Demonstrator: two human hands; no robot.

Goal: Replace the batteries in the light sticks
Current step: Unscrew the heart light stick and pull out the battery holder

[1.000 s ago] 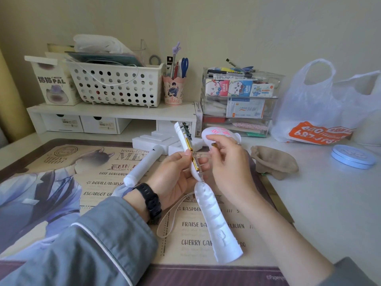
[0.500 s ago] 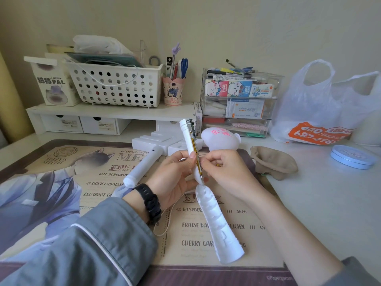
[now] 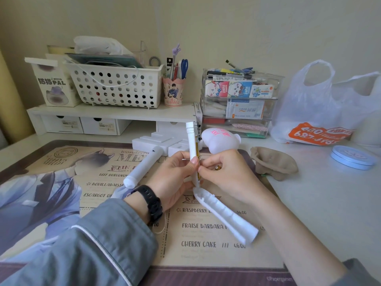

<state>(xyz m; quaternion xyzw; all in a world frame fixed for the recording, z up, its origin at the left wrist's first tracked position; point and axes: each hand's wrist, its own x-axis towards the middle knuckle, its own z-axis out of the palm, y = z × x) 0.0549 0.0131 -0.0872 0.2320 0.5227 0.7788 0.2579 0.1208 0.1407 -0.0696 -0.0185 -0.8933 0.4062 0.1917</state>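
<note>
My left hand [image 3: 175,178] grips a white battery holder [image 3: 191,145] upright over the desk mat, its gold contacts facing right. My right hand [image 3: 226,174] pinches at the holder's lower part, with a small gold battery end [image 3: 216,167] showing between its fingers. The white outer sleeve [image 3: 226,217] of the stick hangs below the hands, tilted to the lower right. A second white light stick handle [image 3: 142,168] lies on the mat to the left. A white bulb head with pink writing [image 3: 220,141] rests behind the hands.
A white stepped stand [image 3: 158,143] sits behind the sticks. A brown fabric pouch [image 3: 272,162] and a blue round tin [image 3: 353,157] lie on the right. A plastic bag [image 3: 321,112], clear drawers [image 3: 239,108] and a shelf with a white basket [image 3: 115,87] line the back.
The right hand came down from the holder's middle to its lower part. The holder turned more upright, and the hanging sleeve swung to the lower right.
</note>
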